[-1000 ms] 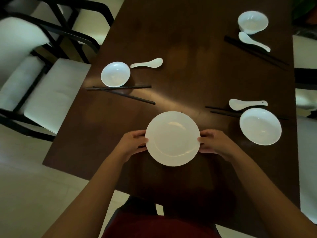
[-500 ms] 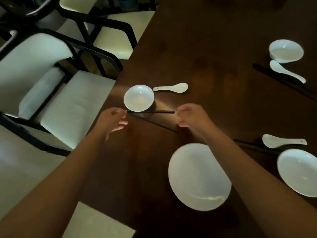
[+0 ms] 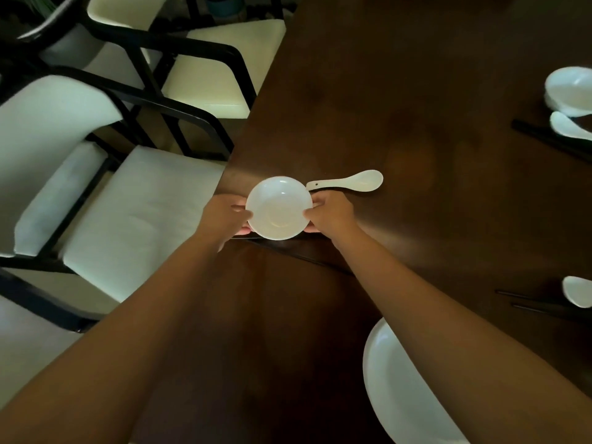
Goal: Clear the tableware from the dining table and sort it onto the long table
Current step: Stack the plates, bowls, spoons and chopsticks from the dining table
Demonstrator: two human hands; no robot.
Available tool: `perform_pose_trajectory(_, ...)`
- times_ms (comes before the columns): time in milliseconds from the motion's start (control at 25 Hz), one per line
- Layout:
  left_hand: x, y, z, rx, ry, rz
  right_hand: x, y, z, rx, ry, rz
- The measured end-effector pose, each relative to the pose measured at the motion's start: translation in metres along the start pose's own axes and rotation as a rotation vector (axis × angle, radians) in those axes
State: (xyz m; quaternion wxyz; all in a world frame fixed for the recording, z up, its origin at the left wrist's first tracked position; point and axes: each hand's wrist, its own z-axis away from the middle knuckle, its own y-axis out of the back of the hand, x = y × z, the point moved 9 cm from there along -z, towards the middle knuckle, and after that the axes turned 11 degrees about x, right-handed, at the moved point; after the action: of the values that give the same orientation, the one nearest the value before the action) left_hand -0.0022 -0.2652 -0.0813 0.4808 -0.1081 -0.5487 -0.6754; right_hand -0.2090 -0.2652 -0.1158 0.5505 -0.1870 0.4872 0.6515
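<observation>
A small white bowl (image 3: 278, 207) sits near the left edge of the dark wooden dining table (image 3: 400, 91). My left hand (image 3: 226, 216) grips its left rim and my right hand (image 3: 330, 213) grips its right rim. A white soup spoon (image 3: 355, 181) lies just right of the bowl. Black chopsticks (image 3: 307, 256) lie under and in front of the bowl, partly hidden by my right forearm. A large white plate (image 3: 400, 395) rests at the near right, partly covered by my right arm.
Another white bowl (image 3: 568, 91) with a spoon (image 3: 568, 128) and chopsticks (image 3: 544, 141) sits at the far right edge. A further spoon (image 3: 578, 291) and chopsticks (image 3: 528, 299) lie mid right. Chairs with pale cushions (image 3: 134, 219) and black frames stand along the table's left side.
My hands left the large plate, reached forward to the small bowl and closed on its two sides. The view shifted left and closer to the bowl.
</observation>
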Motion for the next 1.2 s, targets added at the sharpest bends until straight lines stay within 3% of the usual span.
perform_pose_trajectory(160, 0.029, 0.001, 0.035, 0.012, -0.049, 0.115, 0.002, 0.05, 0.024, 0.02, -0.033, -0.221)
perform_pose_trajectory(320, 0.045, -0.046, 0.121, -0.189, -0.122, 0.223, 0.049, 0.136, 0.083, 0.055, -0.06, -0.326)
perform_pose_trajectory(480, 0.029, -0.1, 0.202, -0.335, -0.08, 0.296, 0.115, 0.199, 0.143, 0.107, -0.051, -0.354)
perform_pose_trajectory(720, -0.016, -0.137, 0.259, -0.383, -0.029, 0.218, 0.195, 0.213, 0.184, 0.098, -0.142, -0.251)
perform_pose_trajectory(1000, -0.018, -0.137, 0.266, -0.319, -0.105, 0.202, 0.204, 0.214, 0.185, 0.117, -0.14, -0.243)
perform_pose_trajectory(1080, -0.021, -0.139, 0.265, -0.317, -0.085, 0.215, 0.217, 0.237, 0.186, 0.253, -0.228, -0.35)
perform_pose_trajectory(1200, -0.027, -0.141, 0.263, -0.314, -0.037, 0.236, 0.259, 0.297, 0.199, 0.593, -0.462, -0.756)
